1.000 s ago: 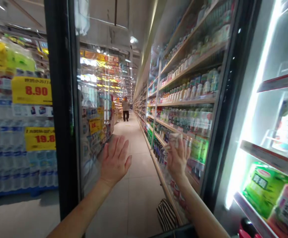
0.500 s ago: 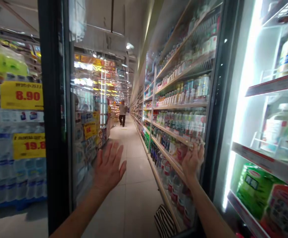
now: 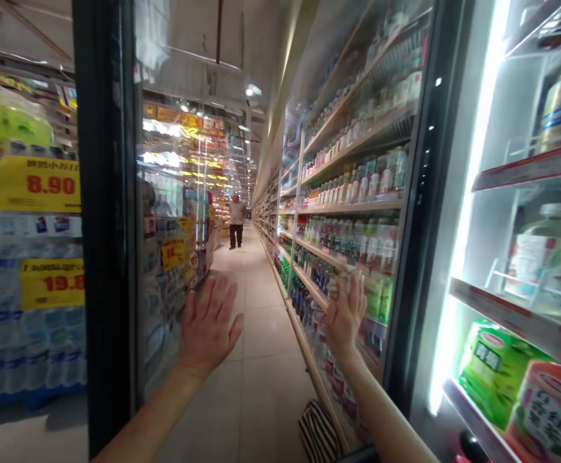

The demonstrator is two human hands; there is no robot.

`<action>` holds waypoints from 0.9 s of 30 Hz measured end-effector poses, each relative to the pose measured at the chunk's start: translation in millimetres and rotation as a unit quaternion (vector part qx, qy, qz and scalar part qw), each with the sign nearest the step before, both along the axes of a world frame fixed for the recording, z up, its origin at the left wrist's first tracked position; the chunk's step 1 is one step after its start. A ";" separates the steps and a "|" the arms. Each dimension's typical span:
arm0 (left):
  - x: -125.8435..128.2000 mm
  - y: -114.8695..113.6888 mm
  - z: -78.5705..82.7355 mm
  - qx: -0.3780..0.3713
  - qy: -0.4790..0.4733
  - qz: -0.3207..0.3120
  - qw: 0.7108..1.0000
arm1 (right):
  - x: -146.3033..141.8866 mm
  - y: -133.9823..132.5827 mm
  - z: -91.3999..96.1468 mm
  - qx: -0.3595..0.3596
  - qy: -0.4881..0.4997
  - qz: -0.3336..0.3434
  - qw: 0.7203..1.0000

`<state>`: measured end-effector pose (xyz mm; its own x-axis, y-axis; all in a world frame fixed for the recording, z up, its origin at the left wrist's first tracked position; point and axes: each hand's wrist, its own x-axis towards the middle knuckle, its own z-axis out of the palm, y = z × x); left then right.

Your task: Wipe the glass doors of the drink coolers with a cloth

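A glass cooler door [image 3: 101,212] with a black frame stands swung open before me. My left hand [image 3: 209,325] lies flat against its glass, fingers stretched and slightly apart, holding nothing. Farther right on the same pane, my right hand [image 3: 345,318] presses a crumpled pale cloth [image 3: 352,275] to the glass. The fingers cover much of that cloth, and its edges are blurred. Through or mirrored in the pane show shelves of bottles [image 3: 358,241] and a tiled aisle.
To the right, the lit cooler shelves [image 3: 516,315] hold a white-capped bottle [image 3: 545,251], a green package [image 3: 495,366] and a red one [image 3: 551,411]. Bottled water packs [image 3: 29,334] with yellow price signs [image 3: 39,184] are stacked left. A person [image 3: 237,222] is in the aisle. A striped item [image 3: 319,432] shows low down.
My right hand has moved left across the glass with the cloth, away from the door's right frame. My left hand has stayed nearly in place. The person in the aisle has shifted slightly.
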<state>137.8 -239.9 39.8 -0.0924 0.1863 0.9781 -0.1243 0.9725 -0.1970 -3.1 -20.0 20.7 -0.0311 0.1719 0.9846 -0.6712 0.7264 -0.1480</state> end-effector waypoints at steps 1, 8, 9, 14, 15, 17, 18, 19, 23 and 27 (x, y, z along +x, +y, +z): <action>0.1 0.0 0.1 0.000 0.000 0.000 1.000 | 6.3 -7.2 -4.9 0.065 0.021 0.016 0.998; 0.6 -1.5 0.2 0.000 0.000 0.004 1.000 | 21.4 -29.5 -10.1 0.029 0.016 0.014 0.999; 0.4 -1.7 0.0 -0.001 0.000 0.004 1.000 | 23.0 -31.9 -7.5 0.003 0.005 0.010 1.000; 0.5 -1.3 -0.1 -0.001 0.002 0.005 1.000 | 40.4 -51.3 -7.5 0.201 0.082 0.066 0.974; 0.9 -1.1 0.0 -0.001 0.001 0.004 1.000 | 40.8 -51.5 -6.8 0.199 0.090 0.068 0.973; 1.6 -0.7 0.1 -0.001 -0.001 0.004 1.000 | 37.4 -47.3 -2.0 0.108 0.067 0.052 0.990; 1.8 -0.5 0.1 -0.002 -0.001 0.005 1.000 | 35.3 -44.7 1.0 0.048 0.045 0.041 0.997; 1.9 -0.2 0.1 -0.003 -0.001 0.006 1.000 | 34.2 -43.1 3.2 0.003 0.024 0.032 0.999; 2.0 0.8 0.4 -0.002 0.003 0.006 1.000 | 45.3 -53.7 -4.1 0.096 0.044 0.066 0.992; 2.5 0.7 0.7 0.000 -0.001 0.005 1.000 | 50.8 -60.1 -15.9 0.178 0.082 0.079 0.977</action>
